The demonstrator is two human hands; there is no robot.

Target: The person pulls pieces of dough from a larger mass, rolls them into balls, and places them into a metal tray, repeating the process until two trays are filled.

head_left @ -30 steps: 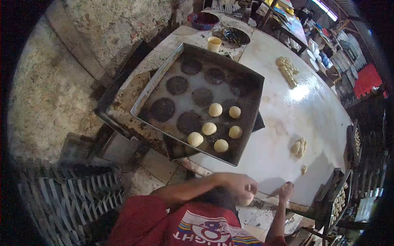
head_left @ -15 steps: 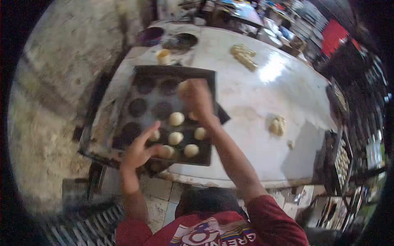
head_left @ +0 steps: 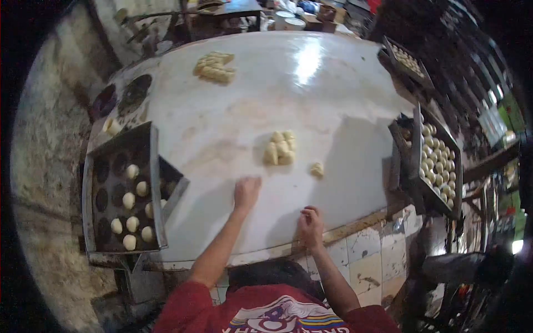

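My left hand (head_left: 247, 193) is low over the pale tabletop, its fingers curled under and pressed together; anything inside them is hidden. Near the front edge is my right hand (head_left: 311, 225), fingers loosely bent and partly apart, with nothing visible in it. Beyond my hands sits a clump of dough pieces (head_left: 280, 149), and a small dough piece (head_left: 317, 169) lies to its right. At the left, a dark tray (head_left: 154, 183) with round hollows carries several dough balls (head_left: 129, 200).
A larger dough pile (head_left: 215, 67) lies at the far left of the table (head_left: 344, 83). On the right edge stand a tray full of dough balls (head_left: 456, 183) and another filled tray (head_left: 408, 60) behind it. White buckets (head_left: 293, 24) are beyond the table.
The view has swung right. Both hands have left the dark tray and are now over the tabletop. The dough ball seen in my right hand is no longer visible there.
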